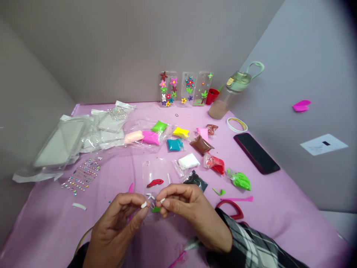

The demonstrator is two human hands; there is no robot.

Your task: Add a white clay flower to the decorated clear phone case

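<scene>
Decorated phone cases (173, 88), water bottle (229, 95), black smartphone (256, 153), clay packets (175, 144)

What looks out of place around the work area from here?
A magenta heart-shaped cutout is on the grey side wall, away from the pink tablecloth where the other craft materials lie. It looks stray there, though what keeps it on the wall cannot be seen.

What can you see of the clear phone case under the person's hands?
The clear plastic phone case lies flat on the pink cloth, a rounded rectangle with a small cutout near its top corner. A red clay piece sits on it, with white clay petals and a bit of green clay lower down. The person's left hand and right hand partly hide its lower end.
</scene>
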